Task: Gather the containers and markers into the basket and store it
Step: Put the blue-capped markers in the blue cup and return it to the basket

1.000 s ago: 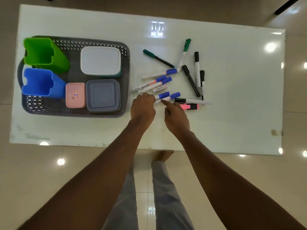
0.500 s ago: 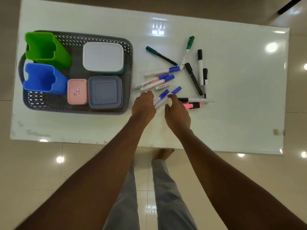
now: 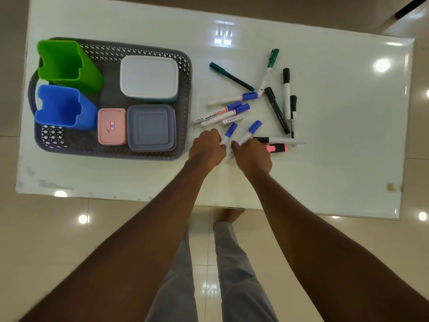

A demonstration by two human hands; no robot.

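A grey perforated basket (image 3: 183, 94) sits at the table's left, holding a green cup (image 3: 67, 63), a blue cup (image 3: 62, 108), a white box (image 3: 149, 77), a pink box (image 3: 112, 126) and a grey box (image 3: 151, 127). To its right, several markers lie scattered. My left hand (image 3: 206, 149) is closed around the lower end of a blue-capped marker (image 3: 230, 131). My right hand (image 3: 251, 156) pinches another blue-capped marker (image 3: 253, 127) beside it. A pink highlighter (image 3: 277, 148) and a black-capped marker (image 3: 283, 141) lie just right of my right hand.
Other blue-capped markers (image 3: 232, 110), green markers (image 3: 269, 68) and black markers (image 3: 277, 110) spread over the middle of the glossy white table (image 3: 348, 135). The table's near edge runs just below my wrists, with tiled floor and my legs beneath.
Both hands closed in on the two nearest blue-capped markers; my right hand went from pointing to pinching one, and the markers tilted up more steeply.
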